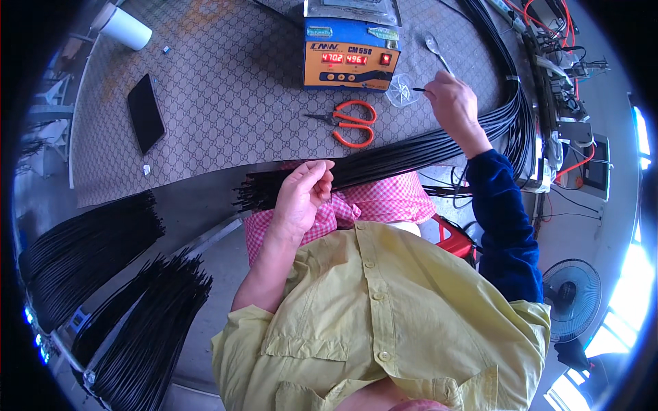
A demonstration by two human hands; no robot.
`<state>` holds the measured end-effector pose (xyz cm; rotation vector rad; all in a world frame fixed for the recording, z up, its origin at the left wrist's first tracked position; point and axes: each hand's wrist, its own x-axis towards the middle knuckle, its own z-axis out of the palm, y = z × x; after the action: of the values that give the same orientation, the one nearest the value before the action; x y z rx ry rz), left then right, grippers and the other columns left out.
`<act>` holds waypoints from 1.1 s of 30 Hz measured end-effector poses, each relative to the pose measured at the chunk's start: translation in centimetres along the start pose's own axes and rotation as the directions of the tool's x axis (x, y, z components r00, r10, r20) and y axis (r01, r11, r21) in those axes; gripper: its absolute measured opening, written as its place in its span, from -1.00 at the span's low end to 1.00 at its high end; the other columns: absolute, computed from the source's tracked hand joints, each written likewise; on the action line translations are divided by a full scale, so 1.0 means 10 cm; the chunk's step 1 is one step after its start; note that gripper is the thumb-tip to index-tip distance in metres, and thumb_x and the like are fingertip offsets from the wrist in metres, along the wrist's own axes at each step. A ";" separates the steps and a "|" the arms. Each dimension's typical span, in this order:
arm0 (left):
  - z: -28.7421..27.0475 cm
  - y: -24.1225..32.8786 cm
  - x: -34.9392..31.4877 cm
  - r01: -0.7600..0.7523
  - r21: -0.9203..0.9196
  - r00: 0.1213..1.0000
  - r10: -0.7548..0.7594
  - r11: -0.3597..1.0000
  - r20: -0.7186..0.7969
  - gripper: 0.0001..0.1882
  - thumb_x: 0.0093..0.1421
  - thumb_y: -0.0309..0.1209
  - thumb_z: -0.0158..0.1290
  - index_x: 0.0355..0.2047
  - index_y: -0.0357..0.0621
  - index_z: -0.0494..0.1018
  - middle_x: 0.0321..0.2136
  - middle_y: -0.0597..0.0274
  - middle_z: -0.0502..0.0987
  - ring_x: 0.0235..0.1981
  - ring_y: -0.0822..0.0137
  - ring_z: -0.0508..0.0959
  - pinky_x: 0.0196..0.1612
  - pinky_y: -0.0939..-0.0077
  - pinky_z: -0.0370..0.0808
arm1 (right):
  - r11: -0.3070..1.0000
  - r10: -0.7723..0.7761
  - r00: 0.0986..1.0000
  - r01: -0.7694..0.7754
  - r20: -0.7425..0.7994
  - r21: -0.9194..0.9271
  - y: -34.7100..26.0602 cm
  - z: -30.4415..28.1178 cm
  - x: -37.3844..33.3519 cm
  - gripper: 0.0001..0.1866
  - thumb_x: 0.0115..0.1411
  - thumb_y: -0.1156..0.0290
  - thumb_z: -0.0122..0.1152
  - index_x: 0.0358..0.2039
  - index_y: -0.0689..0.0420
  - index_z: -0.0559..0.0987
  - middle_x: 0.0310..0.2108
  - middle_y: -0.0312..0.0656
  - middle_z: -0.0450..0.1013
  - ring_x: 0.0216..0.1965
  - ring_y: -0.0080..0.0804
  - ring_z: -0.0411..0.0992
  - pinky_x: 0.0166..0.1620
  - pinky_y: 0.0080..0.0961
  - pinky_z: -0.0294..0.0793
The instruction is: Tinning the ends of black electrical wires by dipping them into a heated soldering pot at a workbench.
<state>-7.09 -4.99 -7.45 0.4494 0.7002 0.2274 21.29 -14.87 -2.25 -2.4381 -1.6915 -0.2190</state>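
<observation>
My right hand (456, 108) pinches a thin black cable (419, 90), whose short end points left over the small clear dish (402, 91) with thin white pieces in it. Close to my body, my left hand (302, 194) is closed, thumb against forefinger, above the cut ends of a long bundle of black cables (425, 152). Whatever its fingers hold, if anything, is hidden. Between the hands and the machine lie orange-handled scissors (355, 125), slightly spread. An orange-and-blue heating unit (351, 58) with red lit digits stands behind the dish.
A metal spoon (436, 53) lies behind my right hand. On the left are a dark phone (146, 114) and a white cup (122, 27). More black cable bundles (147, 335) hang at lower left. A fan (571, 299) stands at right, below wired equipment (579, 147).
</observation>
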 end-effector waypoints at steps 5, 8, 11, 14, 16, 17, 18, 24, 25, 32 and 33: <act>-0.01 -0.01 0.00 -0.002 -0.004 1.000 0.002 1.000 -0.012 -0.83 0.13 -0.39 -0.06 -0.34 -0.23 0.41 -0.59 0.36 0.39 -0.61 0.60 0.32 -0.57 0.76 0.25 | 0.976 -0.166 0.985 0.171 0.048 -0.138 -0.03 0.02 0.05 -0.98 -0.19 0.52 0.03 -0.67 0.10 0.43 -0.52 -0.27 0.28 -0.39 -0.36 0.35 -0.34 -0.46 0.38; -0.02 -0.02 0.00 0.004 -0.012 1.000 -0.004 1.000 -0.015 -0.83 0.13 -0.39 -0.06 -0.35 -0.23 0.41 -0.59 0.37 0.39 -0.62 0.60 0.32 -0.57 0.76 0.25 | 0.963 -0.201 0.977 0.211 0.075 -0.165 -0.05 0.02 0.06 -0.97 -0.21 0.52 0.02 -0.68 0.10 0.42 -0.52 -0.29 0.29 -0.39 -0.36 0.35 -0.33 -0.48 0.38; -0.03 -0.03 0.01 0.009 -0.020 1.000 -0.009 1.000 -0.019 -0.84 0.13 -0.39 -0.06 -0.35 -0.23 0.40 -0.59 0.37 0.39 -0.62 0.60 0.32 -0.57 0.77 0.25 | 0.960 -0.210 0.975 0.220 0.078 -0.172 -0.05 0.04 0.06 -0.98 -0.20 0.52 0.03 -0.68 0.10 0.42 -0.52 -0.28 0.28 -0.39 -0.36 0.35 -0.33 -0.47 0.38; -0.03 -0.01 0.01 0.010 -0.022 1.000 -0.011 1.000 -0.029 -0.83 0.13 -0.39 -0.06 -0.35 -0.24 0.40 -0.59 0.36 0.39 -0.62 0.60 0.32 -0.57 0.76 0.25 | 0.972 -0.181 0.982 0.188 0.056 -0.140 -0.03 -0.01 0.08 -0.98 -0.18 0.51 0.04 -0.67 0.10 0.42 -0.54 -0.25 0.27 -0.40 -0.36 0.36 -0.36 -0.45 0.39; -0.03 0.01 0.01 -0.001 -0.016 0.999 0.000 1.000 -0.034 -0.83 0.14 -0.40 -0.07 -0.35 -0.25 0.40 -0.59 0.35 0.39 -0.62 0.59 0.32 -0.57 0.76 0.26 | 0.988 -0.118 0.993 0.120 0.026 -0.096 -0.01 -0.13 0.13 -0.97 -0.16 0.50 0.06 -0.67 0.10 0.41 -0.54 -0.23 0.26 -0.40 -0.36 0.36 -0.39 -0.42 0.39; -0.10 0.00 0.03 0.009 -0.017 1.000 -0.009 1.000 0.016 -0.83 0.14 -0.42 -0.10 -0.30 -0.24 0.38 -0.54 0.34 0.38 -0.57 0.55 0.34 -0.53 0.74 0.28 | 0.993 -0.104 0.994 0.105 0.022 -0.059 -0.02 -0.23 0.18 -0.98 -0.11 0.48 0.10 -0.60 0.12 0.46 -0.56 -0.20 0.29 -0.46 -0.32 0.38 -0.43 -0.42 0.38; -0.11 -0.02 0.04 0.014 -0.013 1.000 -0.014 1.000 0.000 -0.83 0.15 -0.42 -0.10 -0.31 -0.24 0.38 -0.55 0.33 0.39 -0.58 0.54 0.35 -0.54 0.73 0.28 | 0.995 -0.070 0.997 0.072 -0.031 0.064 -0.03 -0.30 0.25 -0.97 -0.10 0.48 0.11 -0.58 0.14 0.48 -0.56 -0.20 0.32 -0.48 -0.32 0.38 -0.44 -0.44 0.38; -0.07 0.01 0.07 0.026 -0.040 1.000 -0.026 0.999 0.010 -0.83 0.14 -0.41 -0.10 -0.32 -0.25 0.38 -0.55 0.32 0.38 -0.59 0.53 0.33 -0.54 0.71 0.25 | 0.910 0.106 0.970 -0.005 -0.219 0.416 -0.13 -0.53 0.84 -0.90 -0.07 0.47 0.14 -0.48 0.18 0.52 -0.59 -0.14 0.41 -0.56 -0.30 0.41 -0.48 -0.51 0.37; -0.07 0.00 0.06 0.025 -0.038 1.000 -0.025 0.999 -0.001 -0.83 0.14 -0.41 -0.11 -0.33 -0.26 0.38 -0.56 0.33 0.37 -0.59 0.53 0.32 -0.54 0.71 0.24 | 0.910 0.128 0.970 -0.033 -0.207 0.413 -0.15 -0.52 0.94 -0.89 -0.08 0.45 0.15 -0.49 0.17 0.52 -0.59 -0.13 0.43 -0.56 -0.30 0.42 -0.48 -0.51 0.37; -0.09 0.04 0.08 0.048 -0.035 0.999 -0.048 0.998 0.012 -0.82 0.14 -0.41 -0.12 -0.33 -0.27 0.36 -0.56 0.33 0.35 -0.60 0.53 0.31 -0.54 0.71 0.23 | 0.943 0.084 0.976 -0.012 -0.203 0.332 -0.10 -0.32 1.43 -0.87 -0.09 0.37 0.13 -0.52 0.14 0.54 -0.59 -0.12 0.44 -0.52 -0.22 0.44 -0.42 -0.43 0.40; -0.08 0.05 0.08 0.051 -0.030 0.999 -0.051 0.998 0.003 -0.82 0.14 -0.40 -0.12 -0.33 -0.27 0.36 -0.56 0.33 0.35 -0.60 0.54 0.31 -0.54 0.71 0.23 | 0.947 0.086 0.977 -0.019 -0.195 0.321 -0.10 -0.30 1.47 -0.86 -0.08 0.36 0.13 -0.52 0.14 0.54 -0.59 -0.11 0.44 -0.51 -0.21 0.44 -0.42 -0.42 0.40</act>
<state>-7.09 -4.02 -8.22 0.4025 0.7049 0.1892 25.38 -1.73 3.85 -2.1403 -1.4451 -0.1710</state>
